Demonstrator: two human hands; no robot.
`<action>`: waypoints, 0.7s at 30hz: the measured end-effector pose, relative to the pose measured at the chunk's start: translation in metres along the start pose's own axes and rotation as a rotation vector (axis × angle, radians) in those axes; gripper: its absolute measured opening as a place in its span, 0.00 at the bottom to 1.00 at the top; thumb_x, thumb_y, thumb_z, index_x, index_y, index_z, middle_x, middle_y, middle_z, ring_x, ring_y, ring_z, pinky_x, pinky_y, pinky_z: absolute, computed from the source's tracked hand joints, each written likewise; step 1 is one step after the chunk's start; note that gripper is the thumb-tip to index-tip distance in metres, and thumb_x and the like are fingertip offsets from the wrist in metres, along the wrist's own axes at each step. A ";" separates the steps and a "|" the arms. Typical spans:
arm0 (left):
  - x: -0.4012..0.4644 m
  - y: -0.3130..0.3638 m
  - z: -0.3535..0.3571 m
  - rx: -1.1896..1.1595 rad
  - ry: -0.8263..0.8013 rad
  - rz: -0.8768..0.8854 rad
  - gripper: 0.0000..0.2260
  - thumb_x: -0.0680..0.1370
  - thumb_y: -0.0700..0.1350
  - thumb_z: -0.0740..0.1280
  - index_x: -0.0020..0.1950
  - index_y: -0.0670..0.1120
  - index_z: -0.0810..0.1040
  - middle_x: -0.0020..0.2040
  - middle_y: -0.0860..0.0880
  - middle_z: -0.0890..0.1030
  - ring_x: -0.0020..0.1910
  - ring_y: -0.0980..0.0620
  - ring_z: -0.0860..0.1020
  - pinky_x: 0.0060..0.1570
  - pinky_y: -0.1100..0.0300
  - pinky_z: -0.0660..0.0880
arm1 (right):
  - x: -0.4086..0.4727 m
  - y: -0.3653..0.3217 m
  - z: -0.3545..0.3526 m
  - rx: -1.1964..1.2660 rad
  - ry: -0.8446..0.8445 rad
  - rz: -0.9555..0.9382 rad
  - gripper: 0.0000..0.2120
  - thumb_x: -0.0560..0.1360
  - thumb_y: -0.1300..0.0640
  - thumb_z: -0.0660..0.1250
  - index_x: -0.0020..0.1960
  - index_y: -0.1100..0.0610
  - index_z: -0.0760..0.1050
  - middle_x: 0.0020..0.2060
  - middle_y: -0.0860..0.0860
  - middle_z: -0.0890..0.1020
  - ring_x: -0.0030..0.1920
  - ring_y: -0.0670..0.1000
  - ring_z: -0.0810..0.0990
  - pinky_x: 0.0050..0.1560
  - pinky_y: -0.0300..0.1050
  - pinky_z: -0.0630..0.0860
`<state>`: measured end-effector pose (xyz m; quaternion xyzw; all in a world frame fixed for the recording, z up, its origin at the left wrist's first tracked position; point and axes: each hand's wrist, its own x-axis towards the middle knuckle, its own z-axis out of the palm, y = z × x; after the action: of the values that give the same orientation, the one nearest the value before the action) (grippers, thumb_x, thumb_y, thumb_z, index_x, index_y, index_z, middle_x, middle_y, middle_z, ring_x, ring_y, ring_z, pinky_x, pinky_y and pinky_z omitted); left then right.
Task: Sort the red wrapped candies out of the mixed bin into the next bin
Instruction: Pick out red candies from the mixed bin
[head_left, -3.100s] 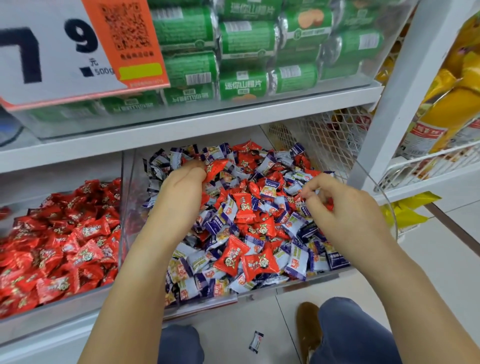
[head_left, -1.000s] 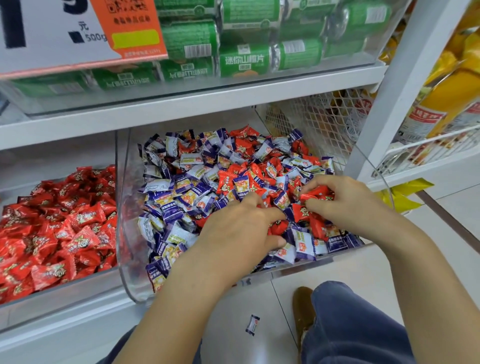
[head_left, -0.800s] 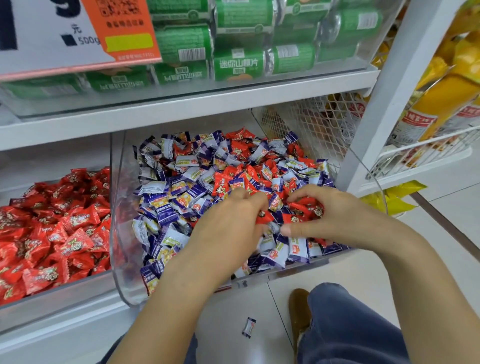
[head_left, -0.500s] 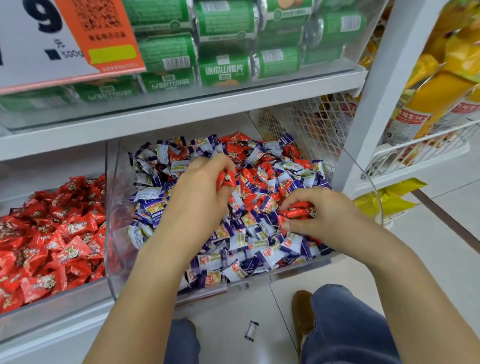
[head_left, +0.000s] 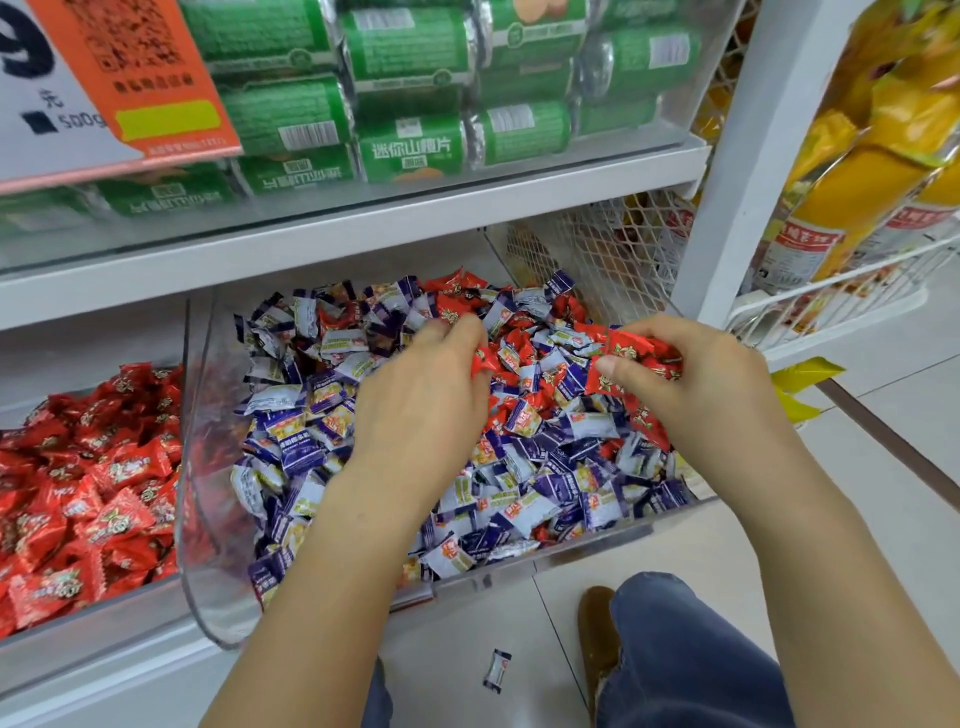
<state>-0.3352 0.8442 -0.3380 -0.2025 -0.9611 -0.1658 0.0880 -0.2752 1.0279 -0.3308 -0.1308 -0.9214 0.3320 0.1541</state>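
A clear mixed bin (head_left: 200, 545) holds several purple-and-white wrapped candies (head_left: 296, 452) mixed with red wrapped candies (head_left: 524, 343). My left hand (head_left: 421, 400) is over the middle of the pile, fingers curled round red candies (head_left: 480, 361) at its fingertips. My right hand (head_left: 691, 374) hovers over the bin's right side and grips a bunch of red candies (head_left: 631, 353) between thumb and fingers. The bin to the left (head_left: 78, 644) is filled with red wrapped candies (head_left: 98, 478) only.
A shelf (head_left: 332, 234) above carries green cans (head_left: 410, 150) behind a clear front and a price sign (head_left: 109, 78). A white wire basket (head_left: 608, 254) and an upright post (head_left: 748, 156) stand at the right. One purple candy (head_left: 497, 670) lies on the floor near my shoe (head_left: 597, 644).
My left hand has moved right toward the bin's upper middle, still holding red candy. My right hand has lifted slightly with more red candies bunched in it. The view shifted a little.
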 end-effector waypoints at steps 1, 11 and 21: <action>0.000 0.000 0.004 0.064 -0.046 0.016 0.10 0.79 0.51 0.59 0.60 0.52 0.69 0.55 0.50 0.73 0.47 0.45 0.77 0.34 0.55 0.71 | 0.000 -0.001 0.000 0.001 0.001 -0.002 0.07 0.73 0.49 0.70 0.50 0.47 0.80 0.40 0.47 0.80 0.40 0.47 0.75 0.36 0.35 0.67; 0.000 -0.004 0.016 0.168 -0.126 0.057 0.14 0.77 0.42 0.65 0.60 0.53 0.66 0.54 0.52 0.74 0.44 0.47 0.78 0.29 0.57 0.68 | 0.011 -0.018 0.033 -0.193 -0.309 0.054 0.18 0.73 0.48 0.70 0.62 0.47 0.77 0.49 0.50 0.81 0.45 0.48 0.75 0.44 0.37 0.68; -0.006 -0.014 -0.012 -0.007 -0.076 0.009 0.09 0.80 0.52 0.60 0.59 0.55 0.66 0.57 0.54 0.74 0.47 0.49 0.75 0.36 0.57 0.67 | 0.014 -0.021 0.059 -0.336 -0.247 0.007 0.22 0.74 0.47 0.69 0.64 0.55 0.74 0.51 0.56 0.82 0.54 0.57 0.78 0.50 0.48 0.76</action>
<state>-0.3339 0.8261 -0.3322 -0.2134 -0.9623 -0.1609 0.0513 -0.3125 0.9837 -0.3575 -0.1164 -0.9752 0.1878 0.0149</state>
